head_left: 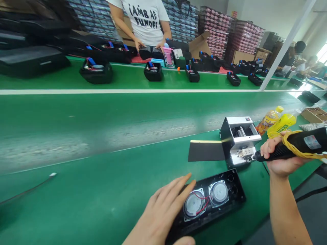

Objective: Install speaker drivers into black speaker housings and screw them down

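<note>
My left hand (166, 207) lies with fingers stretched out over the left end of a black speaker housing (204, 223). Two round speaker drivers (219, 192) with red wires sit inside the housing. In my right hand (283, 160) is a black electric screwdriver (296, 147) with a yellow cord (293, 141) looped around it. Its tip is at the front of a silver-and-black screw feeder (240, 137), beside the small metal outlet. Whether a screw is on the tip is too small to tell.
A black mat (205, 151) lies left of the feeder. Drink bottles (282, 124) stand behind it. Beyond the conveyor (102, 112), a person in a white shirt (143, 20) handles black housings. Open housings (153, 71) line the far bench. A loose cable (30, 189) lies at left.
</note>
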Motion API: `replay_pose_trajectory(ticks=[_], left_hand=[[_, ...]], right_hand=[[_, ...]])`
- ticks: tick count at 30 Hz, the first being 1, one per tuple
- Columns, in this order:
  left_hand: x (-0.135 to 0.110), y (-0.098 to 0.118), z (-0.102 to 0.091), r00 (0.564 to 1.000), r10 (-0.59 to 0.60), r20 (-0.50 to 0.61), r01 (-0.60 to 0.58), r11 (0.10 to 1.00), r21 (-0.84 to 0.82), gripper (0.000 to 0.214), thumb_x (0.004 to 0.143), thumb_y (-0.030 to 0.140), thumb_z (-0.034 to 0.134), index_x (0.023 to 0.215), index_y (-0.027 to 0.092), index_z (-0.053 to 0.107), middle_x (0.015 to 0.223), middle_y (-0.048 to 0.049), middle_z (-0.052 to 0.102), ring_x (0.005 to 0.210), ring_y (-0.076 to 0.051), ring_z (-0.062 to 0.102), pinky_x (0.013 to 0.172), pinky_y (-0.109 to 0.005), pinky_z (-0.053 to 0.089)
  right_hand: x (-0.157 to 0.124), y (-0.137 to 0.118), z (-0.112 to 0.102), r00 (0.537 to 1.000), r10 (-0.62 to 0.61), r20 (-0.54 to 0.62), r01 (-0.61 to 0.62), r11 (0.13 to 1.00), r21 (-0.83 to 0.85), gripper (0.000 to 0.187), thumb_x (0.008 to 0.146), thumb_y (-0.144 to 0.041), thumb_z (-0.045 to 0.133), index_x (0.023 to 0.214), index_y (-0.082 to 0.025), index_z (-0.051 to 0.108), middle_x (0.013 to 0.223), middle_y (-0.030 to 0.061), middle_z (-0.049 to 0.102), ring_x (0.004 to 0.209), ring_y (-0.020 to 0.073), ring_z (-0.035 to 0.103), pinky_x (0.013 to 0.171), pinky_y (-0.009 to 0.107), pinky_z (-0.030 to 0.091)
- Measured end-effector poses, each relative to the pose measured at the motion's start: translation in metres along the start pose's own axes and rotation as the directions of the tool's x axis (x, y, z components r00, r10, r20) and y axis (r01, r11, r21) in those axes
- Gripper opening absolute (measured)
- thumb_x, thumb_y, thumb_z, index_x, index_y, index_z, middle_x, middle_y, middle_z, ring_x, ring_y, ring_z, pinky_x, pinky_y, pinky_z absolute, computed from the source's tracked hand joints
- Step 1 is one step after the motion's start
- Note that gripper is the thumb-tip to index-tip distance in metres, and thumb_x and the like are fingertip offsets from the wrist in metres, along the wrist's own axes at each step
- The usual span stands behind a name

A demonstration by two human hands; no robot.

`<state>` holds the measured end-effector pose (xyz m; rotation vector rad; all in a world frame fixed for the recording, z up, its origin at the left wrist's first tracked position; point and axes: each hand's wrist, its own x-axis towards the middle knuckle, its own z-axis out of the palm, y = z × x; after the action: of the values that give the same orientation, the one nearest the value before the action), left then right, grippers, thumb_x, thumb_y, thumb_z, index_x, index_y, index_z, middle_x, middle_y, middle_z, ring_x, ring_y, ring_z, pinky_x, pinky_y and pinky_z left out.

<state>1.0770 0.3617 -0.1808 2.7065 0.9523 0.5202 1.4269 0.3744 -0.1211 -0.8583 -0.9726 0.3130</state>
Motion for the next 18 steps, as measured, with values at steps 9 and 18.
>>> replay_pose_trajectory(ticks=[9,18], left_hand=[[-0.002,-0.010,0.020,0.987,-0.125,-0.103,0.123,0.992,-0.021,0.031,0.102,0.035,0.054,0.130,0.033,0.067,0.157,-0.0050,0.058,0.141,-0.029,0.059,0.110,-0.044,0.059],[-0.009,-0.014,0.014,0.983,-0.175,-0.047,0.173,0.984,-0.034,0.020,0.100,0.036,0.055,0.117,0.028,0.063,0.156,-0.0089,0.058,0.132,-0.028,0.066,0.099,-0.040,0.065]], right_hand=[[-0.005,0.001,-0.002,0.998,0.023,0.051,-0.027,0.997,0.072,0.068,0.076,-0.089,0.061,0.099,-0.026,0.067,0.057,-0.0077,0.054,0.037,0.0114,0.042,0.036,0.023,0.039],[-0.007,0.000,-0.005,0.998,0.020,0.054,-0.027,0.991,0.134,0.066,0.077,-0.087,0.065,0.102,-0.026,0.069,0.059,-0.0074,0.055,0.038,0.0104,0.043,0.036,0.022,0.040]])
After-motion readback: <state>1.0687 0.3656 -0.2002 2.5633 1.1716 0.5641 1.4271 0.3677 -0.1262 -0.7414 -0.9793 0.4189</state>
